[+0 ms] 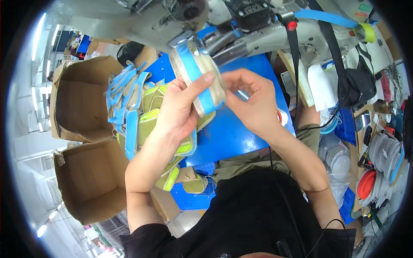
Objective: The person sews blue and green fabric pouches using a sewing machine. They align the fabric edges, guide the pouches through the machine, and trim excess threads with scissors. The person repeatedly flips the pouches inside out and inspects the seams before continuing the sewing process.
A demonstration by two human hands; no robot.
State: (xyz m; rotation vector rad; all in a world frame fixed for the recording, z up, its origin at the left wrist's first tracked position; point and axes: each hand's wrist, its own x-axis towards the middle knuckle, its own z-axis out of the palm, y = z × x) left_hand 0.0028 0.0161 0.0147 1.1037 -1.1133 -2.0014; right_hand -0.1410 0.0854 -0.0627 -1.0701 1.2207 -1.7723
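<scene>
- Left hand grips a beige padded fabric piece with a bright blue lengthwise band, its thumb pressed flat on top and its other fingers mostly hidden beneath.
- Right hand is curled at the right edge of that piece, thumb and forefinger bent toward it; whether they pinch the fabric I cannot tell.
- The piece is held above a glossy blue tabletop, its far end just beside the metal parts of a large pale grey machine.
- Left of the hands, a heap of olive-green, beige and blue fabric pieces spreads over the table's left side.
- Farther left are two open brown cardboard boxes, one nearer than the other.
- Below the table's near edge is a blue plastic crate, with fabric pieces above it.
- Well to the right hangs a black pouch; nearer are a red round dish and pale round discs.
</scene>
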